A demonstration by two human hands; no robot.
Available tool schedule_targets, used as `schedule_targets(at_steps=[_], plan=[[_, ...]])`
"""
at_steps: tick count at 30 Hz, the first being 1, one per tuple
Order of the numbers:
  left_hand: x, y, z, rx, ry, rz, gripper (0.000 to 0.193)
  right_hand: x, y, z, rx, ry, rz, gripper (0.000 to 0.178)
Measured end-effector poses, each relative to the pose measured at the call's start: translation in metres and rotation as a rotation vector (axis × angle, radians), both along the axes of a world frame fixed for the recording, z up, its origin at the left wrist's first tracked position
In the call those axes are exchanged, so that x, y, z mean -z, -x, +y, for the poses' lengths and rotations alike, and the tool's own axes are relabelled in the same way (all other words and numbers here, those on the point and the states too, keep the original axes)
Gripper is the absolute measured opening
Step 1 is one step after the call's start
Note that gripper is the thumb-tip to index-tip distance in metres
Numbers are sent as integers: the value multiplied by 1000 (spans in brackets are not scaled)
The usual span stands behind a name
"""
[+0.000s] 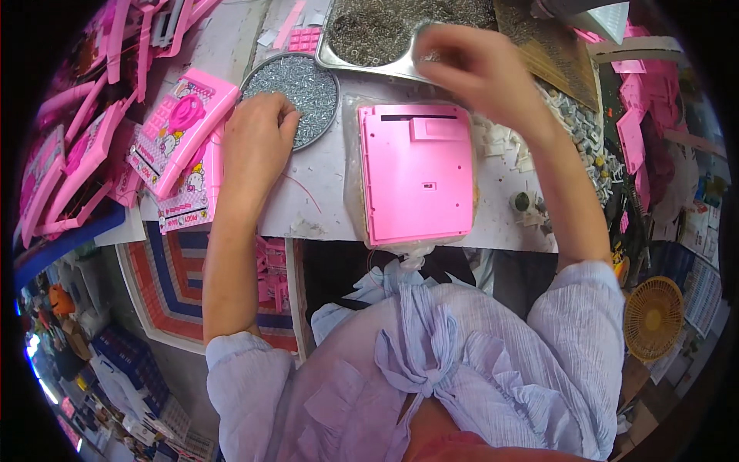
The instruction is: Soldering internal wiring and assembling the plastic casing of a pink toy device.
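A pink plastic panel lies flat in front of me, with a dark slot along its far edge and a small rectangular opening in its middle. Under it is a pad wrapped in clear plastic, knotted at the near side. My left hand rests at the near left rim of a round tray of small silvery screws. Its fingers are curled in, and whatever they hold is hidden. Over the right corner of a metal tray of tiny metal parts, my right hand is blurred, its fingers bent.
Printed pink cases and more pink shells are heaped at the left. Small white and metal pieces are scattered at the right, near a brown board. A crate with striped lining stands below the table's left edge.
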State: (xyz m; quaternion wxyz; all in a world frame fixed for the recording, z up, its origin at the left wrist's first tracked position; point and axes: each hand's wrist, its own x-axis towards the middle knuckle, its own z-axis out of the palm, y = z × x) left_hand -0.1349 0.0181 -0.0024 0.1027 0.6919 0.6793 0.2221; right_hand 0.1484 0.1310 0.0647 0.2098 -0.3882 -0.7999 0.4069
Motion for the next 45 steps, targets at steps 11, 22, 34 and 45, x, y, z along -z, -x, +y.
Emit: schedule_targets(at_steps=[11, 22, 34, 45], plan=[[-38, -54, -30, 103, -77, -410, 7, 24, 142, 23, -595, -752, -646, 16], [-27, -151, -14, 486, -288, -163, 10, 4, 68, 17, -163, -680, -163, 26], [-44, -142, -19, 440, -234, -53, 16, 36, -84, -111, 41, -548, 162, 15], [-5, -18, -7, -39, -154, 64, 17, 59, -87, -130, -82, -845, 72, 40]])
